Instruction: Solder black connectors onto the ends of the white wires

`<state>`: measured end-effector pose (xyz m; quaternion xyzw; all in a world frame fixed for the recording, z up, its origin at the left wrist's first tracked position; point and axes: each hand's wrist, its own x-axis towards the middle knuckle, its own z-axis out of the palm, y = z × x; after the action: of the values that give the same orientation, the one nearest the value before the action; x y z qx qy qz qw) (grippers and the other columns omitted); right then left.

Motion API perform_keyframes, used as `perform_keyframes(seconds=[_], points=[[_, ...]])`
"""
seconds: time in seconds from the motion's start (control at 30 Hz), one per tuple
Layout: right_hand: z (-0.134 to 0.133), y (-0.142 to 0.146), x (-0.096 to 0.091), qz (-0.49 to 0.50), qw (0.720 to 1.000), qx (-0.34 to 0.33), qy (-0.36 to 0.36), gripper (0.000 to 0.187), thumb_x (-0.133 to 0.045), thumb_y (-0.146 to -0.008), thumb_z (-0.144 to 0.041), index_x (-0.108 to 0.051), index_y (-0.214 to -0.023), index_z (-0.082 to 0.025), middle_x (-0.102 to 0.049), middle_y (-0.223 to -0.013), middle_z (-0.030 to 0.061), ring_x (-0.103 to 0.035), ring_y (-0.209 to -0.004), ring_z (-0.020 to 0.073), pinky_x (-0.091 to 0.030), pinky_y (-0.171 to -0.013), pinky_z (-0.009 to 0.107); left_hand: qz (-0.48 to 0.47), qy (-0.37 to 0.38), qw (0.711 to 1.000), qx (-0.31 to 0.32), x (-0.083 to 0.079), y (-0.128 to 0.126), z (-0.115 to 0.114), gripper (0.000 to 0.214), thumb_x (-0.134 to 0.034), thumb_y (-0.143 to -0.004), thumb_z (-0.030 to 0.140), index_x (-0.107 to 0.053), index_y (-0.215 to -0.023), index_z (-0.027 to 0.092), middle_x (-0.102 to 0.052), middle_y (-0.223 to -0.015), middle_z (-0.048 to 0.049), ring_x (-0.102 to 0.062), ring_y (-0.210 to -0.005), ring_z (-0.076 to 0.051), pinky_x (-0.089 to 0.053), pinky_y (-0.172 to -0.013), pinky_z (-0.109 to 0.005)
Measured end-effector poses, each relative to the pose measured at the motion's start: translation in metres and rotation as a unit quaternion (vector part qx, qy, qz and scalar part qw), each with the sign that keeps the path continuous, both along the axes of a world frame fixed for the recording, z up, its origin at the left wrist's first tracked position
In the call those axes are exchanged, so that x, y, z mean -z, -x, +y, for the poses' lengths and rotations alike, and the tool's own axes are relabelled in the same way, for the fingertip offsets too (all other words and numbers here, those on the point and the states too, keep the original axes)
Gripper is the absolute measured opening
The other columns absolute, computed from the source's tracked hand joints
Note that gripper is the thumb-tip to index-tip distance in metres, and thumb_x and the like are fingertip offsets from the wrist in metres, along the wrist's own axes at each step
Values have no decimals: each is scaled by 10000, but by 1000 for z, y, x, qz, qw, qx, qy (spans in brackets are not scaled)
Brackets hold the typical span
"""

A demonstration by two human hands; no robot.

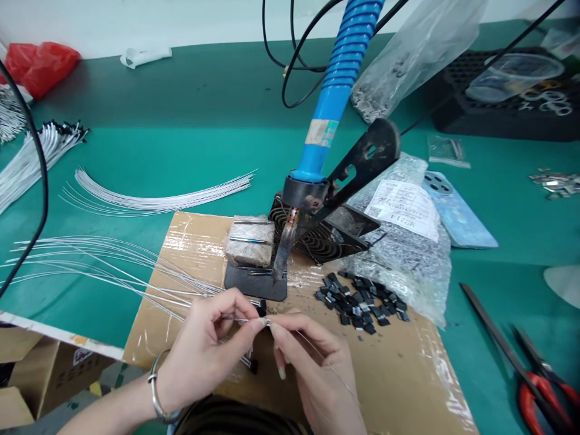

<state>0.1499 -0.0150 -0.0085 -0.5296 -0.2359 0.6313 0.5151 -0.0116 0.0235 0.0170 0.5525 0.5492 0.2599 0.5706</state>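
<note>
We see a thin white wire [240, 320], its end bright metal, pinched by the fingers [258, 324] of the left hand [199, 356] and the right hand [312, 374], both clenched on it, just in front of the soldering iron [335, 78]. A metal bangle [157, 386] sits on the left wrist. Left of the iron, more white wires [109, 260] fan across a cardboard sheet [399, 374]. Right of it lie loose black parts [362, 302], then a clear plastic bag [399, 269] of grey pieces, its printed label [403, 208] too small to read. Behind the iron, a black tray [453, 109] holds a clear plastic cup [512, 78]. Red-handled scissors [539, 393] lie well right of it.
</note>
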Motion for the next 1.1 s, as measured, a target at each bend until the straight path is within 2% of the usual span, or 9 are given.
perform_keyframes(seconds=[0.17, 0.33, 0.43, 0.7, 0.93, 1.1], points=[[0, 1, -2, 14, 1000, 9, 19, 345, -926, -768, -538, -839, -751, -205, -556, -579, -30, -454, -525, 101, -349, -523, 250, 35, -35, 999, 2, 0, -2, -2, 205, -647, -963, 345, -669, -824, 196, -565, -649, 15, -383, -548, -126, -291, -505, -271], [-1, 1, -1, 15, 1000, 4, 19, 333, -906, -797, -529, -820, -737, -214, -570, -560, -34, -449, -517, 98, -352, -531, 246, 58, -77, 995, 8, -1, -3, -2, 216, -646, -969, 321, -675, -795, 196, -470, -582, 59, -287, -500, -111, -235, -468, -268], [-1, -1, 3, 27, 1000, -4, 14, 323, -897, -814, -516, -822, -750, -209, -572, -561, -33, -441, -512, 96, -349, -524, 244, 67, -94, 993, 7, -1, -3, -4, 219, -646, -971, 312, -676, -785, 200, -450, -570, 62, -313, -509, -117, -250, -474, -265], [4, -13, 13, 125, 990, -65, 8, 268, -912, -831, -419, -812, -726, -193, -583, -588, -33, -412, -495, 60, -298, -491, 206, 71, -93, 993, 31, -6, -2, -3, 187, -656, -943, 259, -707, -773, 200, -562, -591, 31, -336, -501, -116, -258, -464, -260], [3, -14, 15, 144, 987, -68, 20, 257, -909, -837, -407, -810, -721, -200, -489, -565, -63, -362, -473, 46, -256, -466, 196, 72, -91, 993, 33, -5, -4, -2, 204, -640, -937, 271, -714, -766, 187, -550, -585, 29, -355, -512, -118, -273, -469, -254], [0, -11, 13, 148, 987, -60, 30, 296, -890, -854, -454, -808, -767, -183, -487, -570, -62, -363, -458, 39, -254, -464, 199, 71, -108, 992, 12, -4, -5, -2, 205, -635, -926, 260, -700, -752, 175, -494, -572, 50, -319, -494, -104, -251, -457, -245]])
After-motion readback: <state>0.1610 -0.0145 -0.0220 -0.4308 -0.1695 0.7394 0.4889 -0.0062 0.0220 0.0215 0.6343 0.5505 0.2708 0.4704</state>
